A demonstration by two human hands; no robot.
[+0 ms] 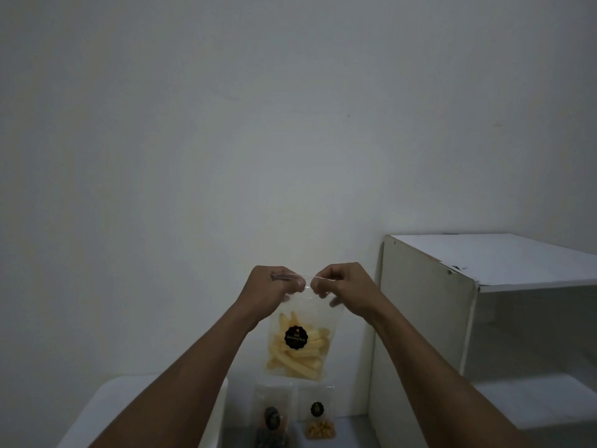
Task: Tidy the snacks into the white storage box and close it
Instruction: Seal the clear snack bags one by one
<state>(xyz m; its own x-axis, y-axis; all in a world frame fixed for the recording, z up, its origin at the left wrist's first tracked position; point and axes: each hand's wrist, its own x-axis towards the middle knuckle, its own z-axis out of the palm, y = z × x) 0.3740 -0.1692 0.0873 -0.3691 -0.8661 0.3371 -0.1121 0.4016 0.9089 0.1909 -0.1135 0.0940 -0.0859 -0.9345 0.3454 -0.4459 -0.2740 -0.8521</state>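
1. White storage box (155, 402) nearest, lower left; lid state not visible.
2. Stick-snack bag (298, 344) held aloft above desk.
3. Left hand (274, 286), right hand (342, 286): fingers pinched closed on bag top.
4. Step: sealing, apparently; next, lower into box.

Both hands were raised before a plain pale wall (226, 124), the left hand (269, 287) and right hand (344, 287) each pinching the top edge of a clear snack pouch (298, 345) that hung upright between them, holding pale yellow sticks and bearing a round black label. Below it, two further clear pouches stood side by side: one with dark contents (273, 420), one with small yellow pieces (319, 417). A white storage box (129, 402) lay lower left and a white open-fronted cabinet (429, 318) stood at right
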